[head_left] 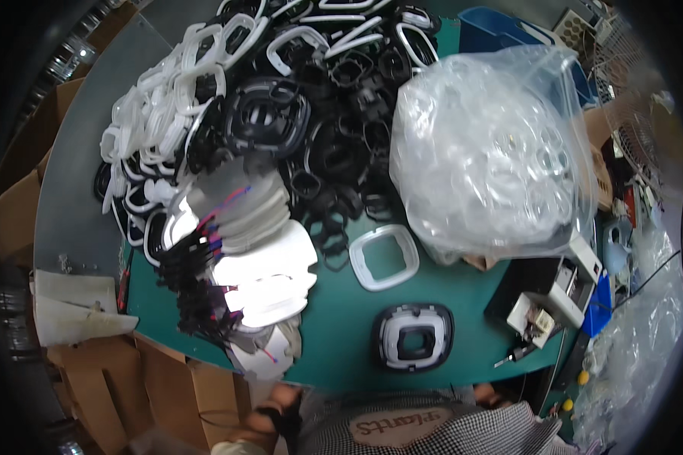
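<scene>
My left hand [284,395] is low at the near table edge, below the stack of silvery white plates [265,269] with dark and coloured wires. A dark band [281,419] goes round that wrist. My right hand [489,395] shows only in part, past the edge on the right. The fingers of both hands are mostly hidden, and I see nothing held. Between them, further in on the table, lies a black rounded-square housing [393,341] with a light grey inner frame and a dark square centre. Beyond it rests a loose white rounded-square frame [412,254], flat.
A heap of black plastic parts [334,152] and white frames [197,83] covers the far left and middle. A big clear bag [486,152] of transparent parts stands far right. A small bench device [558,292] sits at the right edge. Cardboard boxes [121,379] stand lower left.
</scene>
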Demonstrator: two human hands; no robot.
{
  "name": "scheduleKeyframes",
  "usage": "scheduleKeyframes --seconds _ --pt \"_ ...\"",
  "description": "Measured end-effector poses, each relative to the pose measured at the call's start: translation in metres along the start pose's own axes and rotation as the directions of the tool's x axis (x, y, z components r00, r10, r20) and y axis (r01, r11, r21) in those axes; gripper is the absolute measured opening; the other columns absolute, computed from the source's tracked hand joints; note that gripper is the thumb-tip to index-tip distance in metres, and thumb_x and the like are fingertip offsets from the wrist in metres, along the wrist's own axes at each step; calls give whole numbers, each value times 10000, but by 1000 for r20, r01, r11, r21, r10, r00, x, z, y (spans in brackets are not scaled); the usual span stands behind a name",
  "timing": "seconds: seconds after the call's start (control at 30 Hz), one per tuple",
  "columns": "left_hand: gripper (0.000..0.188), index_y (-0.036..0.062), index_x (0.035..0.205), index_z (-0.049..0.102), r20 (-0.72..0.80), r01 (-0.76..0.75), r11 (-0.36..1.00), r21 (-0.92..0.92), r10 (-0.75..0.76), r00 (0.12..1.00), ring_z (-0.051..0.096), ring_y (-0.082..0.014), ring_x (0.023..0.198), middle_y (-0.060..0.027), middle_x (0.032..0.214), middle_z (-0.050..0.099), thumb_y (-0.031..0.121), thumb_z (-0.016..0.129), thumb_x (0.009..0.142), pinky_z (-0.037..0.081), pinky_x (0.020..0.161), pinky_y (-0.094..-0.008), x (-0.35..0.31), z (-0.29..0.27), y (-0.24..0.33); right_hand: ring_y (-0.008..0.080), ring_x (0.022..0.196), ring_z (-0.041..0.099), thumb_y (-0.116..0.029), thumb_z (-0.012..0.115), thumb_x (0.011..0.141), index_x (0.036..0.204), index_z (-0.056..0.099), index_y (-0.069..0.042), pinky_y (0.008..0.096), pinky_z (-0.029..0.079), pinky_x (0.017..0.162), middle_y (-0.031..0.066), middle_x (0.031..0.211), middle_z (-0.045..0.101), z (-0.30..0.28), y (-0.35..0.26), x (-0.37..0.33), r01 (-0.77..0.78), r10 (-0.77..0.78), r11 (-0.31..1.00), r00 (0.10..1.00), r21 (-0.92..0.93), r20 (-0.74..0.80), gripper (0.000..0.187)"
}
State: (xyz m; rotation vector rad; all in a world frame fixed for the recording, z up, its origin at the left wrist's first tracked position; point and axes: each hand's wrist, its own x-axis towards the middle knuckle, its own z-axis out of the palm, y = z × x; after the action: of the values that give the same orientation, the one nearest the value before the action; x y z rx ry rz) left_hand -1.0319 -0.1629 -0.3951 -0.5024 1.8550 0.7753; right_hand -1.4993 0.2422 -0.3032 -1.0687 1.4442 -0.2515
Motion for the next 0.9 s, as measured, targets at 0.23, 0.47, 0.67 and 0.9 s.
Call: scheduleKeyframes --seconds 0.23,0.47,0.67,0.9 --pt "363 65 1210 633 -493 -133 971 -199 19 870 602 -378 1123 -230 1243 621 301 534 952 469 961 -445 59 -29 -37 334 889 659 -87 627 810 994 682 13 403 524 759 167 921 675 16 27 31 154 -174 912 985 -379 -19 217" --pt "486 72 1258 622 -653 33 996 -82 -79 754 627 -369 1065 -192 1147 661 396 636 896 487 951 -431 -58 -78 64 400 959 650 -301 709 817 1192 646 -16 411 525 889 215 1030 677 42 -21 0 -423 287 902 744 -91 -603 475" --pt "320 54 1138 695 -644 -590 711 -381 254 722 665 -256 887 -132 977 697 150 711 833 527 808 -333 -168 -120 146 184 901 703 -136 739 860 1116 684 10 292 554 814 123 984 714 2 -128 -65 106 121 899 872 425 -474 299" --pt "398 42 1180 652 -856 -604 689 401 516 20 642 -279 923 -143 1038 664 133 741 803 505 818 -365 -139 -199 245 258 913 666 -84 701 813 1069 683 -6 329 521 798 140 1013 692 -54 -194 -11 325 -393 901 332 -287 -858 268"
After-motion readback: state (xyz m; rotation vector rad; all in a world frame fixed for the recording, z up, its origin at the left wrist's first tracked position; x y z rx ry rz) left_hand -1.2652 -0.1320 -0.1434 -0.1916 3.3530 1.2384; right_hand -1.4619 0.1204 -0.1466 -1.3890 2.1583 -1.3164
